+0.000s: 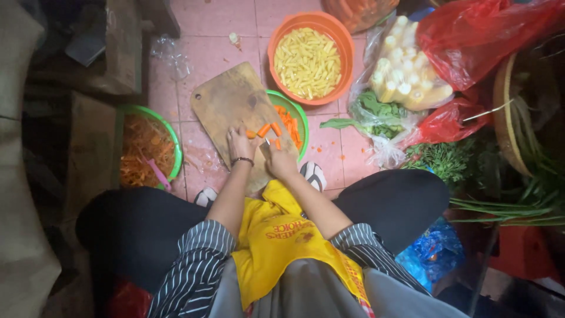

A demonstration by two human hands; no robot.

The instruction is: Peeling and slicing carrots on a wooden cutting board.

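Observation:
I sit low over a wooden cutting board [226, 103] laid on the pink tiled floor. My left hand [240, 144] presses down on orange carrot pieces [266, 129] at the board's near end. Close beside it, my right hand [279, 160] grips a knife [266, 147] whose blade meets the carrot. A green bowl [297, 112] holding cut carrot sticks is partly tucked under the board's right edge.
An orange bowl [309, 59] of pale yellow cut pieces stands beyond the board. Another green bowl [150, 147] with carrot peelings and a pink peeler sits at left. Bags of baby corn [406, 73], leafy greens [376, 115] and red plastic bags [477, 41] crowd the right.

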